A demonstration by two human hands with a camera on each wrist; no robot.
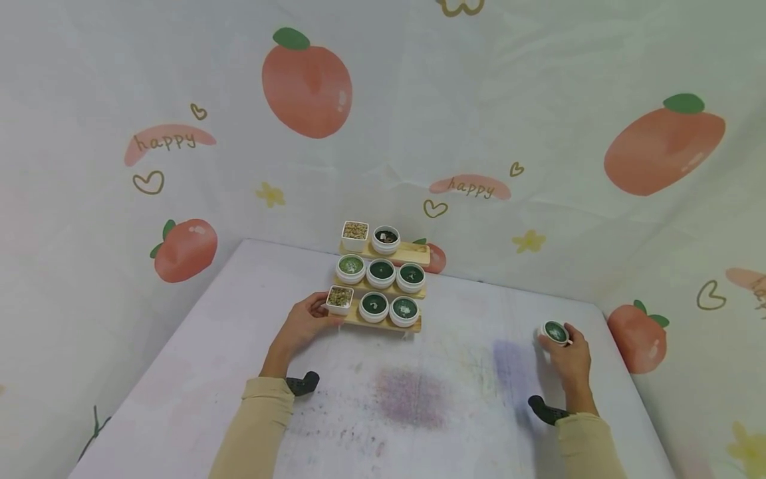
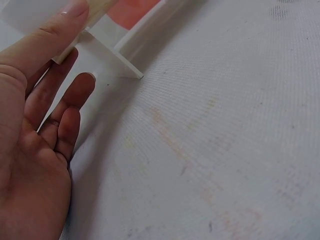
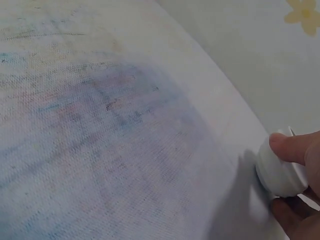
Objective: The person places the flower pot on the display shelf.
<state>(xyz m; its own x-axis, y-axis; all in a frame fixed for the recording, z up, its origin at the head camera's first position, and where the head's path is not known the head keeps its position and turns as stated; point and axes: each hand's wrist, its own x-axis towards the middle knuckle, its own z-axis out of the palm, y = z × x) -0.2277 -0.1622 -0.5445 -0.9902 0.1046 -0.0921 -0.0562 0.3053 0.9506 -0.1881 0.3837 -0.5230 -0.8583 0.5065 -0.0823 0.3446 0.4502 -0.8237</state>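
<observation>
A three-step stand with wooden shelves (image 1: 359,322) and white supports (image 2: 102,52) stands at the table's back. My left hand (image 1: 306,324) grips the left end of its lowest shelf, thumb at the front, beside a square white pot (image 1: 340,300) with a grainy brownish-green top. Two round white pots with dark green tops, one of them a pot (image 1: 374,307) in the middle, share that shelf. Far to the right, my right hand (image 1: 570,359) holds another round white pot (image 1: 555,332) with a green top, between thumb and fingers. In the right wrist view, this pot (image 3: 281,172) appears tilted.
On the middle shelf sit three round pots, including a lighter green pot (image 1: 350,268). The top shelf bears a square pot (image 1: 355,235) and a round pot (image 1: 385,239), with bare wood (image 1: 415,253) at its right. A printed cloth (image 1: 383,120) hangs behind the stained white table (image 1: 467,432).
</observation>
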